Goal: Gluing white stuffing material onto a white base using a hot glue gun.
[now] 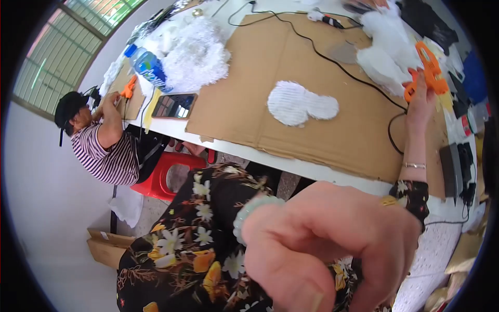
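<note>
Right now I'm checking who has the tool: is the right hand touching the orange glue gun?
Touching. The head view shows the right hand with fingers closed around the orange glue gun above the cardboard.

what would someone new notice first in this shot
A big closed left hand fills the lower middle, right up against the camera. At the upper right the right hand has its grip around an orange glue gun above the sheet of cardboard. A fluffy white shape lies mid-cardboard, and another person in a striped shirt works at the far left.
</note>
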The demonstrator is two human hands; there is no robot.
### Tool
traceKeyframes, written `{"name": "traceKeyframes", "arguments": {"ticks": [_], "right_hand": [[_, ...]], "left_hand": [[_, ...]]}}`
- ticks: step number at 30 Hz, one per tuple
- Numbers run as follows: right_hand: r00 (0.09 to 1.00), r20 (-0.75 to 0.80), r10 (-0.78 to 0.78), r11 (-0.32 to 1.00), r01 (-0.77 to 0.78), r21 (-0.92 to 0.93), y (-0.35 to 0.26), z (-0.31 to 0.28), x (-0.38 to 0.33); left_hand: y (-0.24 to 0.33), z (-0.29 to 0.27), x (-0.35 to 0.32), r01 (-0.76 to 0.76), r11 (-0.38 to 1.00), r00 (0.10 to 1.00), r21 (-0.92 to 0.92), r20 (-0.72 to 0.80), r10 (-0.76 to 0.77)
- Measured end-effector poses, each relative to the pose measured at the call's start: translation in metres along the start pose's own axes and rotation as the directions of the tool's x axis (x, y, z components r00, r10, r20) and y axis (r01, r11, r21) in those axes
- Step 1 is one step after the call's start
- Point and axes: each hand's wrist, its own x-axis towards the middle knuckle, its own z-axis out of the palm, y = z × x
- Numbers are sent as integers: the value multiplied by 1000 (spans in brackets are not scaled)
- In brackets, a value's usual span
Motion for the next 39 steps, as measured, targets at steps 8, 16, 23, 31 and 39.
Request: {"name": "traceKeyframes", "arguments": {"ticks": [8,16,23,31,39], "right_hand": [[999,39,-24,999,26,-48,9,-6,5],[999,32,-3,989,8,-150,9,-10,6],[999,33,-1,988,6,-157,6,-10,6],[1000,24,-19,989,22,-143,5,-9,6],[1000,12,-7,996,8,-88,1,-3,6]], "left_hand": [[-1,12,-4,-56,996,997,-66,-58,53],[2,13,-5,-86,994,993,-70,-91,80],[2,13,-1,-102,992,988,-75,-121,92],[5,14,14,-85,996,964,-6,-255,81],[-12,3,32,25,556,906,831,217,-364]]}}
